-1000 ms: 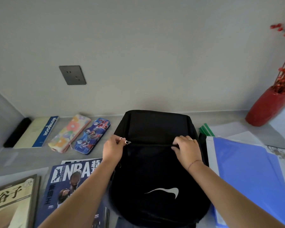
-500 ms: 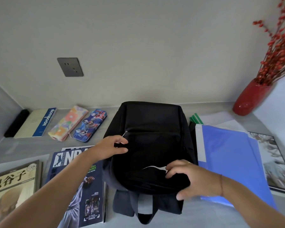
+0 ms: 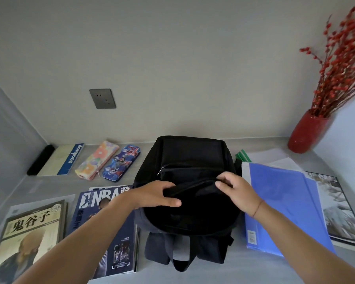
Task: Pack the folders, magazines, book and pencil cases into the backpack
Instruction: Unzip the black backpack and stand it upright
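Backpack [image 3: 190, 160]: black, flat on the surface [image 3: 49, 185], middle, between magazines and folders.
Left hand [image 3: 156, 194]: fingers clenched on the pack's front fabric at its opening.
Right hand [image 3: 237, 191]: fingers pinching the same fabric edge.
Blue folder [image 3: 285, 201]: just right of the backpack.
NBA magazine [image 3: 103, 222]: left, partly under the forearm.
Pencil cases [image 3: 109, 159]: rear left, apart from both hands.

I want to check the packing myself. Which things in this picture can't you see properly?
All from the head view:
- Inside of the backpack: too dark, and the left hand and right hand cover the opening.
- NBA magazine: the left arm hides part of its cover.
- Book: cut off by the bottom edge.
- Papers under the blue folder: mostly covered by it.
- Red branches: blurred, cut off at the right edge.
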The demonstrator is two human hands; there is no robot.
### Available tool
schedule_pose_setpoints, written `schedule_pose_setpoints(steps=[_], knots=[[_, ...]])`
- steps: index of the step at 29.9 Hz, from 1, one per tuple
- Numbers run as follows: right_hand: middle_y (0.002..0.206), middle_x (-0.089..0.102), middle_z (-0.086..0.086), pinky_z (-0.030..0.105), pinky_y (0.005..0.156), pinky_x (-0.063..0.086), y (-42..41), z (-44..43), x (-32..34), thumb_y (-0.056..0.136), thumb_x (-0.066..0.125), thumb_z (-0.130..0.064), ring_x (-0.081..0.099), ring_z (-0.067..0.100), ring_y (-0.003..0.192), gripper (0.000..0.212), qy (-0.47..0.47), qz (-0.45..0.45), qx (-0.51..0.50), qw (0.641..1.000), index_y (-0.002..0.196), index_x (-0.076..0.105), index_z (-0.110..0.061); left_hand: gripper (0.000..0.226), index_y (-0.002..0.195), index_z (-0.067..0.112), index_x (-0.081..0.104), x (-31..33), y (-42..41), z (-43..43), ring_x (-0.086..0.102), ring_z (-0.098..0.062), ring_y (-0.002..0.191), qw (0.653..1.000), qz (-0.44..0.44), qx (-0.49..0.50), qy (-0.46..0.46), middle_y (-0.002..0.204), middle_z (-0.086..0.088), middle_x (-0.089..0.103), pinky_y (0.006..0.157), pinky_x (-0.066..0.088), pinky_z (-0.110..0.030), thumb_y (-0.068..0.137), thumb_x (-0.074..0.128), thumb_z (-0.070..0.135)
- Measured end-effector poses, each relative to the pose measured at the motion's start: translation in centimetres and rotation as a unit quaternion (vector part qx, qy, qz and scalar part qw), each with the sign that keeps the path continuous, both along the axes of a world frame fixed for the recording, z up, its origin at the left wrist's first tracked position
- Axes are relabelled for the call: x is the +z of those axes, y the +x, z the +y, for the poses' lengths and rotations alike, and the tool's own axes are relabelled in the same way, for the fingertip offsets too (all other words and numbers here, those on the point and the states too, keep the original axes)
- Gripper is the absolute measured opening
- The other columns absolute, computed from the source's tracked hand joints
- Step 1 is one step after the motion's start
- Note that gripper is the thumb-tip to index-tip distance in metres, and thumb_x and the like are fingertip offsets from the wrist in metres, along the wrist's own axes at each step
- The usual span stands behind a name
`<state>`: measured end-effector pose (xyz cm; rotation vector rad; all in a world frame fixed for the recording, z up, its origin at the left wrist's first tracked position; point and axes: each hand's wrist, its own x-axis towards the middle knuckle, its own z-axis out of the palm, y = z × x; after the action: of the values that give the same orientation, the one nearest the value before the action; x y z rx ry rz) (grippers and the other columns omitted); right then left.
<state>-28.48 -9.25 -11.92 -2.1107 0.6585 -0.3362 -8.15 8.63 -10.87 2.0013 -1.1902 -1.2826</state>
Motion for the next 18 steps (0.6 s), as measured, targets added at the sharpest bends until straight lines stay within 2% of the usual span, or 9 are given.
schedule_pose_setpoints(steps=[2, 5, 8, 10, 12, 13, 14, 16, 18], knots=[[0.078, 0.059, -0.012, 0.001, 0.066, 0.039, 0.9, -1.5, 1.0, 0.09, 0.058, -0.015, 0.054, -0.003, 0.073, 0.003, 0.036, -0.044, -0.04, 0.998, 0.091, 0.059, -0.017, 0.044, 0.113, 0.027, 0.063, -0.4, 1.1, 0.0, 0.062, 0.001, 0.096, 0.998, -0.047, 0.036, -0.024, 0.101, 0.017, 0.067, 0.081, 0.046, -0.014, 0.073, 0.079, 0.033], [0.074, 0.06, -0.008, 0.01, 0.069, 0.042, 2.7, -3.6, 3.1, 0.088, 0.06, -0.01, 0.055, -0.012, 0.059, 0.009, 0.109, -0.118, -0.082, 0.984, 0.083, 0.062, -0.016, 0.009, 0.085, 0.021, 0.065, -1.4, 3.1, -0.3, 0.061, -0.01, 0.079, 0.98, -0.121, 0.139, -0.074, 0.077, 0.007, 0.064, 0.068, 0.044, -0.019, 0.082, 0.072, 0.026], [0.078, 0.062, -0.002, 0.02, 0.075, 0.044, 4.3, -6.0, 4.7, 0.085, 0.064, -0.009, 0.058, -0.002, 0.067, 0.01, 0.185, -0.152, -0.085, 0.967, 0.079, 0.064, -0.016, 0.016, 0.078, 0.017, 0.068, -2.0, 5.5, -1.6, 0.064, -0.019, 0.077, 0.94, -0.026, 0.317, -0.125, 0.077, -0.001, 0.068, 0.071, 0.048, -0.028, 0.089, 0.063, 0.027], [0.088, 0.068, 0.0, 0.023, 0.082, 0.047, 4.1, -7.0, 4.3, 0.083, 0.068, -0.014, 0.061, 0.008, 0.08, 0.004, 0.199, -0.091, -0.009, 0.976, 0.087, 0.066, -0.015, 0.022, 0.083, 0.014, 0.07, -1.7, 6.6, -3.0, 0.068, -0.026, 0.086, 0.911, 0.015, 0.385, -0.147, 0.087, -0.006, 0.073, 0.08, 0.052, -0.034, 0.091, 0.06, 0.032], [0.095, 0.072, -0.01, 0.016, 0.084, 0.051, 3.0, -7.4, 2.3, 0.079, 0.072, -0.017, 0.066, 0.003, 0.088, 0.018, 0.209, 0.011, 0.048, 0.977, 0.096, 0.068, -0.019, 0.029, 0.091, 0.009, 0.07, -1.7, 7.8, -5.1, 0.068, -0.029, 0.091, 0.889, 0.038, 0.431, -0.153, 0.094, -0.009, 0.073, 0.086, 0.053, -0.037, 0.091, 0.058, 0.036], [0.097, 0.072, -0.012, 0.013, 0.083, 0.051, 2.4, -7.5, 0.9, 0.078, 0.073, -0.016, 0.067, 0.001, 0.089, 0.022, 0.207, 0.052, 0.043, 0.976, 0.1, 0.068, -0.02, 0.033, 0.095, 0.007, 0.068, -1.5, 8.1, -6.1, 0.067, -0.029, 0.091, 0.88, 0.04, 0.449, -0.154, 0.095, -0.01, 0.071, 0.085, 0.052, -0.036, 0.092, 0.056, 0.037], [0.099, 0.073, -0.009, 0.014, 0.084, 0.05, 2.0, -7.8, -0.5, 0.079, 0.072, -0.017, 0.067, 0.003, 0.089, 0.023, 0.204, 0.069, 0.015, 0.976, 0.102, 0.068, -0.018, 0.035, 0.097, 0.006, 0.068, -1.3, 8.5, -7.1, 0.065, -0.029, 0.091, 0.873, 0.03, 0.463, -0.151, 0.095, -0.011, 0.07, 0.084, 0.051, -0.035, 0.092, 0.055, 0.038], [0.102, 0.073, 0.008, 0.028, 0.088, 0.05, 2.4, -9.1, -2.7, 0.082, 0.069, -0.023, 0.066, 0.015, 0.087, 0.023, 0.222, 0.047, -0.097, 0.969, 0.098, 0.07, -0.007, 0.042, 0.095, 0.004, 0.068, -1.2, 9.6, -8.8, 0.064, -0.032, 0.093, 0.868, -0.017, 0.476, -0.138, 0.095, -0.013, 0.069, 0.088, 0.05, -0.038, 0.091, 0.054, 0.043], [0.098, 0.07, 0.017, 0.038, 0.085, 0.049, 4.3, -10.8, -4.1, 0.084, 0.066, -0.029, 0.063, 0.022, 0.08, 0.025, 0.279, -0.005, -0.22, 0.935, 0.082, 0.069, -0.004, 0.045, 0.093, 0.001, 0.066, -1.5, 10.9, -10.3, 0.061, -0.033, 0.093, 0.87, -0.072, 0.475, -0.113, 0.094, -0.016, 0.066, 0.089, 0.047, -0.037, 0.092, 0.052, 0.044]])
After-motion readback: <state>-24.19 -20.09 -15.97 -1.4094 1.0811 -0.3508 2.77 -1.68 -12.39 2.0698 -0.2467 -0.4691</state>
